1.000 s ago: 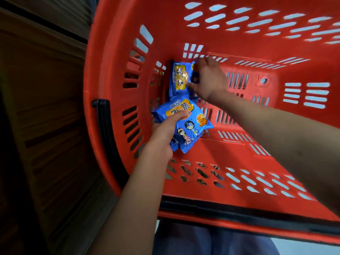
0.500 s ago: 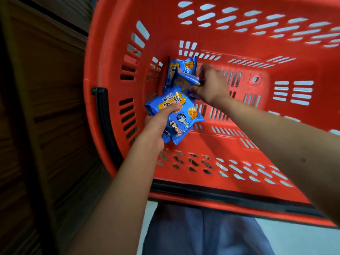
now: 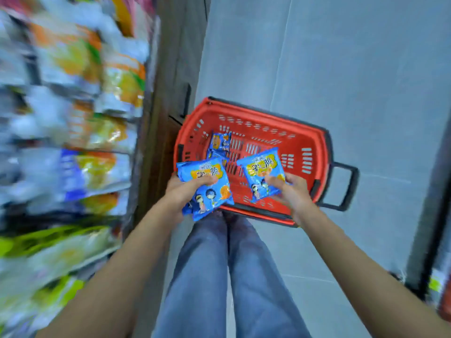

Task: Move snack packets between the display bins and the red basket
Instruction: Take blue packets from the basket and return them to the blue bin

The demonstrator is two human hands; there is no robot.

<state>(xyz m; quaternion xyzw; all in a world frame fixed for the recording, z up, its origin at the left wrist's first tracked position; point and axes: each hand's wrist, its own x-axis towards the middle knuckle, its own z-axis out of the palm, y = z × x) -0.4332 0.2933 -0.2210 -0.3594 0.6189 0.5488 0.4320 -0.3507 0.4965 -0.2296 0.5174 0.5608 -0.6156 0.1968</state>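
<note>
The left hand [image 3: 188, 191] grips the left packet [image 3: 207, 173], thumb laid across its face and fingers curled beneath. Blue edges showing under it suggest more than 1 packet in that grip, though I cannot tell for sure. The right hand [image 3: 291, 191] pinches the right packet [image 3: 261, 170] at its lower end, thumb on top.

Both packets are held in the air, face up, above the near side of the red basket [image 3: 323, 152]. Their long axes run roughly away from the person.

Each is a glossy blue pillow wrapper with a yellow label panel near the top, 2 cartoon figures below it and an orange snack picture. They look soft and light, so a thumb-and-finger hold should be enough.

At least 2 loose packets [image 3: 220, 141] of the same kind lie in the basket's far left corner. The basket stands on the grey floor [image 3: 341, 69] just ahead of the person's jeans [image 3: 219, 276], its black handle [image 3: 349, 189] sticking out to the right.

The display bins [image 3: 73, 123] lie to the left of both hands and are too blurred to read. The left hand is the nearer one. The right would have to carry its packet across the basket. With both packets clear of the basket, I judge the coming move goes leftward to the bins
</note>
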